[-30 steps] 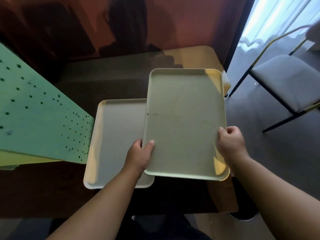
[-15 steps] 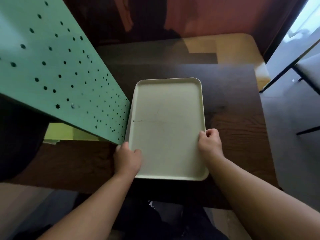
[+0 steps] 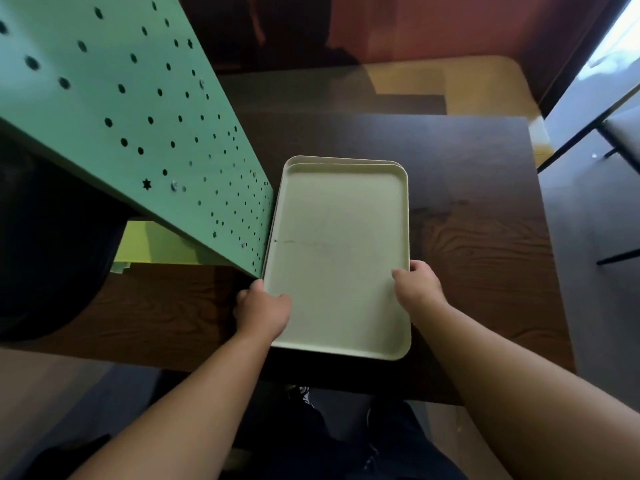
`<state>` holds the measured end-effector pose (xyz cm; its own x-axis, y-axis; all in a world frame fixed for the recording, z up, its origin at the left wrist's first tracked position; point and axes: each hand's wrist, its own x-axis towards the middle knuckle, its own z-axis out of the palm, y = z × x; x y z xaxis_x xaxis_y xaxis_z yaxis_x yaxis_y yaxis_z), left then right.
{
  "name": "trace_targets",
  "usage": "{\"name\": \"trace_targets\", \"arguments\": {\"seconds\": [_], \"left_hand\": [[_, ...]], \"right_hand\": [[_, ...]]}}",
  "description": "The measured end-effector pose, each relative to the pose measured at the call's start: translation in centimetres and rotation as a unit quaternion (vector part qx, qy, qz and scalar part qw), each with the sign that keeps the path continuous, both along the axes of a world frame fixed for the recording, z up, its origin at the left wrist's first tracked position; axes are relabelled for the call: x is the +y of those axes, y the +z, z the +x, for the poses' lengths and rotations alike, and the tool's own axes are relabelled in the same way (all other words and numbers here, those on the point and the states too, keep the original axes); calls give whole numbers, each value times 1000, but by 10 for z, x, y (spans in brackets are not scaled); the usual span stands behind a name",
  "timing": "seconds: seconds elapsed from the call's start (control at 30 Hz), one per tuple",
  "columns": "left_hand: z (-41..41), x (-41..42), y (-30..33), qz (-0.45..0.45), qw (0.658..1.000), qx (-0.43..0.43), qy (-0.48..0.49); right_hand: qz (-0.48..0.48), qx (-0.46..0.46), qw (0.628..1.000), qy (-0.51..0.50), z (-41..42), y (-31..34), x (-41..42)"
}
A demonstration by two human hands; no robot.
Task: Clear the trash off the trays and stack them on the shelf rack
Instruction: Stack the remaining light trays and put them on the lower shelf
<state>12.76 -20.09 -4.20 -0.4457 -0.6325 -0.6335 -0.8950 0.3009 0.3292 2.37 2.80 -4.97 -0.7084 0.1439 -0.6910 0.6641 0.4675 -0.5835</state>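
While we hold the top tray (image 3: 337, 251) by its long edges, left hand (image 3: 264, 308) and right hand (image 3: 417, 289) both curled over the rim, it sits nested on a second tray (image 3: 343, 160) on the worktop (image 3: 485, 244), no trash visible. Risks: the green perforated panel (image 3: 138, 109) is just beside the left edge, so lifting may clip it; gripping only the top rim could leave the lower tray behind.

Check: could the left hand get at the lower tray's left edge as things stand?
Probably yes: the left hand already grips the top tray there; the lower tray's edge peeks out beside the green panel.
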Motion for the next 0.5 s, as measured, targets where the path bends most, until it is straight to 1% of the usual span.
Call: {"name": "trace_targets", "arguments": {"seconds": [0.17,0.3,0.4,0.5], "left_hand": [[10,-14,9,36,999,5,24],[20,-18,34,88,995,26,42],[20,-22,64,157,986,52,-14],[19,-28,99,180,976,81,-89]], "right_hand": [[-22,-23,999,18,5,11,12],[-23,-22,999,29,11,35,19],[-31,-28,999,-9,14,59,25],[-15,-24,1000,-13,21,88,29]]}}
